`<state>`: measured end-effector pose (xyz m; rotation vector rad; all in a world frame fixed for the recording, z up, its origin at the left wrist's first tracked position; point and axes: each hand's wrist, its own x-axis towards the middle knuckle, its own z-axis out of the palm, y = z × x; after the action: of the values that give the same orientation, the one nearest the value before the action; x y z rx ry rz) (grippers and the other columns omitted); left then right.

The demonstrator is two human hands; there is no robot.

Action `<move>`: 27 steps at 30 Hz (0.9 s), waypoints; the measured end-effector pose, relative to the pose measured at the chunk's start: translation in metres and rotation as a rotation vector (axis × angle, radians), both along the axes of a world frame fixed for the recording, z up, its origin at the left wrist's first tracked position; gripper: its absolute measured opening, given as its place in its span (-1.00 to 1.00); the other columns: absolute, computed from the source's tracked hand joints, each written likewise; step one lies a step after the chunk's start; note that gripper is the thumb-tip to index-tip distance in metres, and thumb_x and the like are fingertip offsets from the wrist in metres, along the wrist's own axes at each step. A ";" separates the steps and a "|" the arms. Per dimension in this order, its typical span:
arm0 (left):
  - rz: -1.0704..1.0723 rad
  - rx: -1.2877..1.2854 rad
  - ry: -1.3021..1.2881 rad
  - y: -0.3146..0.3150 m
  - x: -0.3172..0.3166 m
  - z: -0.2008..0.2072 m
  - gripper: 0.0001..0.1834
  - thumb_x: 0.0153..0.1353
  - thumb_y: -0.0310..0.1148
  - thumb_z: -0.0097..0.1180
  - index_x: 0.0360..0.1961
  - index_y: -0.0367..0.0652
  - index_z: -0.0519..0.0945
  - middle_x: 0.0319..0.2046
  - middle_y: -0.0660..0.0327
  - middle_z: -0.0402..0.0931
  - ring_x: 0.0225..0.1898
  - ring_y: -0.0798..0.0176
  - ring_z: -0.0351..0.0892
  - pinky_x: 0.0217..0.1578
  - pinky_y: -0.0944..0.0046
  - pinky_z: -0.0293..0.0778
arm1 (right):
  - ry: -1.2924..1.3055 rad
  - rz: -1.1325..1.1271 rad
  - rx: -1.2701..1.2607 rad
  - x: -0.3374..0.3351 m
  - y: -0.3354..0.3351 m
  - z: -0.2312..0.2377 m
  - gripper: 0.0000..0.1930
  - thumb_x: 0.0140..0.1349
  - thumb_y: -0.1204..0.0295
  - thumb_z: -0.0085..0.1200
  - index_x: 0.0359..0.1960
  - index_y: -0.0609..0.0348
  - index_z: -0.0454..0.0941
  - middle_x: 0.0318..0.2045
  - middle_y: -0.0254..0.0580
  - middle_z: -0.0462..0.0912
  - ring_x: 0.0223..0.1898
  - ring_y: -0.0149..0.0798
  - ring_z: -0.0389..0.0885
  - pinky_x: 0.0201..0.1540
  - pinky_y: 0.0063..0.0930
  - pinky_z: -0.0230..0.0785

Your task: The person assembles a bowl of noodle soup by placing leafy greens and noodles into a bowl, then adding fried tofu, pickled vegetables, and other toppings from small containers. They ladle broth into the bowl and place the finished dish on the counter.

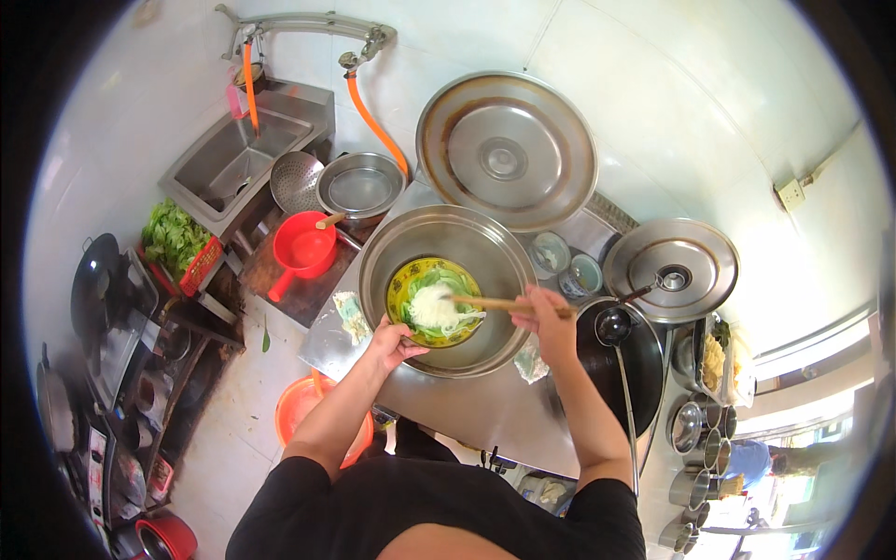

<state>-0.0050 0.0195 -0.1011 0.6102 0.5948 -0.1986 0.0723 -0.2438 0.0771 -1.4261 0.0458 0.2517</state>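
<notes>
My left hand [396,343] grips the near left rim of a yellow patterned bowl [459,265]. Green leaves [446,278] and white noodles [432,311] are in the bowl, over a large steel pot [504,345]. My right hand [549,322] is closed round a wooden-handled utensil [504,304] that slants left across the pot. Its working end is at the noodles, blurred and partly covered, so its kind is unclear. Crumpled cloths [351,317] lie on the steel counter [457,408] beside the pot.
A large lid [551,168] leans behind the pot. To the right are a black wok [611,373], a ladle [613,326] and another lid [714,261]. Leftward are a red dipper [304,245], a steel basin [361,184] and a sink [219,173]. An orange tub [297,411] stands below.
</notes>
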 end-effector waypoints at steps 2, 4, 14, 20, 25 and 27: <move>0.010 -0.008 -0.017 0.005 -0.004 0.003 -0.23 0.02 -0.72 -0.15 0.28 0.13 0.16 0.08 -0.03 0.43 -0.15 -0.26 0.66 -0.30 -0.31 0.69 | -0.116 0.010 -0.112 -0.011 -0.008 -0.009 -0.76 0.35 0.41 0.11 -0.07 0.33 0.62 -0.22 -0.07 0.69 -0.24 -0.25 0.70 -0.02 -0.42 0.55; 0.025 0.000 -0.028 0.011 -0.009 0.007 -0.21 0.00 -0.72 -0.14 0.29 0.14 0.16 0.05 -0.04 0.44 -0.16 -0.23 0.66 -0.29 -0.31 0.69 | -0.302 -0.045 -0.178 -0.019 -0.027 -0.011 -0.81 0.34 0.46 0.12 -0.15 0.33 0.67 -0.24 -0.11 0.72 -0.22 -0.34 0.68 -0.06 -0.53 0.50; 0.128 0.040 -0.054 0.041 -0.032 0.047 -0.23 0.03 -0.68 -0.13 0.31 0.04 0.10 0.10 -0.07 0.39 -0.10 -0.26 0.64 -0.30 -0.24 0.73 | -0.265 -0.221 -0.149 -0.076 0.011 -0.131 -0.69 0.39 0.37 0.09 0.04 0.36 0.58 -0.12 -0.07 0.68 -0.12 -0.31 0.65 0.00 -0.43 0.50; 0.097 -0.027 -0.152 0.059 -0.056 0.069 -0.24 0.07 -0.65 -0.15 0.34 0.07 0.08 0.17 -0.06 0.36 -0.04 -0.27 0.61 -0.27 -0.19 0.74 | 0.079 -0.571 0.552 -0.066 0.032 -0.103 -0.52 0.43 0.18 0.03 0.20 0.29 0.37 -0.06 0.00 0.61 -0.12 -0.15 0.67 -0.02 -0.26 0.58; 0.143 0.037 -0.104 0.058 -0.058 0.059 -0.19 0.04 -0.67 -0.14 0.35 0.07 0.04 0.15 -0.12 0.36 -0.07 -0.25 0.63 -0.28 -0.19 0.74 | -0.120 -0.449 0.589 -0.059 0.027 -0.027 -0.50 0.44 0.10 -0.02 0.19 0.27 0.37 -0.07 -0.01 0.62 -0.16 -0.14 0.69 -0.04 -0.29 0.60; 0.152 0.049 -0.078 0.057 -0.055 0.048 -0.19 0.03 -0.67 -0.14 0.35 0.08 0.05 0.14 -0.11 0.36 -0.09 -0.25 0.63 -0.30 -0.18 0.74 | -0.229 -0.388 0.602 -0.052 0.030 0.005 -0.50 0.44 0.11 -0.03 0.19 0.28 0.35 -0.09 -0.02 0.63 -0.17 -0.13 0.70 -0.06 -0.29 0.61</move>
<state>-0.0602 0.0768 -0.0526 0.6146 0.5690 -0.0176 0.0202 -0.2139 0.0821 -0.8150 0.0529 -0.2091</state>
